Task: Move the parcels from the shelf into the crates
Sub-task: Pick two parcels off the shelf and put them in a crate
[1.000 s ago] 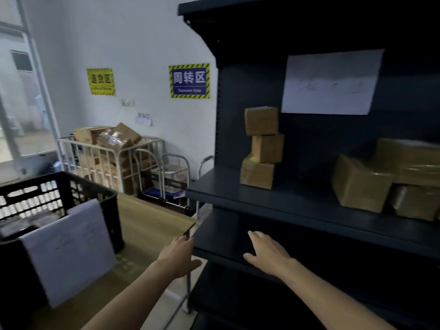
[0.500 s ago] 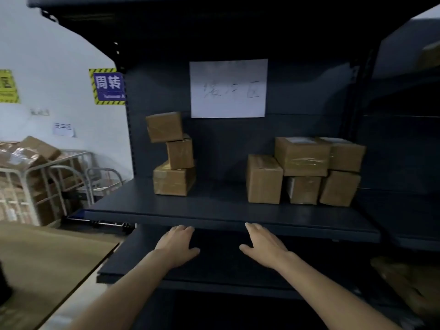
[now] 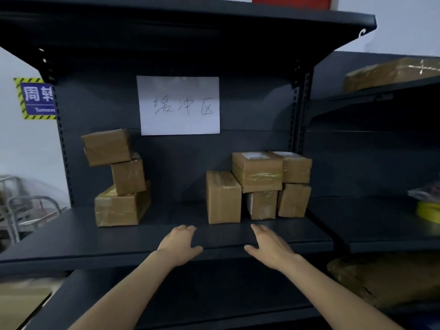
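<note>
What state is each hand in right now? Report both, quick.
Left hand: open, fingers relaxed, holding nothing.
Right hand: open, fingers straight, holding nothing.

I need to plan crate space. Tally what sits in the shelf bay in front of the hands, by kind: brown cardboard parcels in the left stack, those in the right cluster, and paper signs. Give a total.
Left stack of brown cardboard parcels: 3
Right cluster of brown cardboard parcels: 5
White handwritten paper sign: 1
Total: 9 things, 8 of them parcels
</note>
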`<state>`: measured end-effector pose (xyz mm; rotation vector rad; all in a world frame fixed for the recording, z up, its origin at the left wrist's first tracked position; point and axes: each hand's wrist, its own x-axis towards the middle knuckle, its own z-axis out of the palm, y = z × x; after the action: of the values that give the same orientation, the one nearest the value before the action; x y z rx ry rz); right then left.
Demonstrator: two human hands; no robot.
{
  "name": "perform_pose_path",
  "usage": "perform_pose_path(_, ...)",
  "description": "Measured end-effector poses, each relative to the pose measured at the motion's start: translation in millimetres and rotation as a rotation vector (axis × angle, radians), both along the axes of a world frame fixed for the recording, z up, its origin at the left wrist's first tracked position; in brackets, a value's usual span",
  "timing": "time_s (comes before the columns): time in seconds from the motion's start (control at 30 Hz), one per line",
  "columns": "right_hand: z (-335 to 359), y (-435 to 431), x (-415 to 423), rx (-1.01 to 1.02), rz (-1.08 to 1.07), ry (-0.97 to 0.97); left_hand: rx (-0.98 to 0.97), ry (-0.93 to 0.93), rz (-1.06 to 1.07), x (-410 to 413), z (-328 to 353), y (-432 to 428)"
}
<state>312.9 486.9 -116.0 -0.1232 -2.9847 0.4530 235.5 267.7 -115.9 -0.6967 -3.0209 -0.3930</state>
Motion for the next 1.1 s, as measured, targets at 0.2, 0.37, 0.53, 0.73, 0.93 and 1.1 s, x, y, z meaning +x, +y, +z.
perform_pose_path(0.2,4.9,6.6,-41.5,-0.071,-0.064,0.0,0.068,0.026,-0.049,-44.5,11.6,10.8)
perform_pose_path(0.37,-1.6,6.8,-77.6,-0.191,-0.076,0.034,0.137,0.109,-0.098,-83.4,20.9,24.2)
perform_pose_path(0.53,-11.0,11.3,-110.8,-0.336,-0.146,0.026,0.209,0.186,-0.165,-122.6,29.9,50.5)
perform_pose_path(0.73,-19.3,19.8,-138.2,-0.395,-0.175,0.044,0.158,0.251,-0.246,-145.4,40.6,78.9)
perform_pose_path(0.93,-26.2,14.9,-157.5,-0.377,-0.131,0.117,0.175,0.236,-0.215,-149.7,29.5,73.8)
perform_pose_path(1.1,-26.6,-10.8,-165.7,-0.273,-0.044,0.326,0.392,0.249,-0.065,-149.3,18.3,36.4)
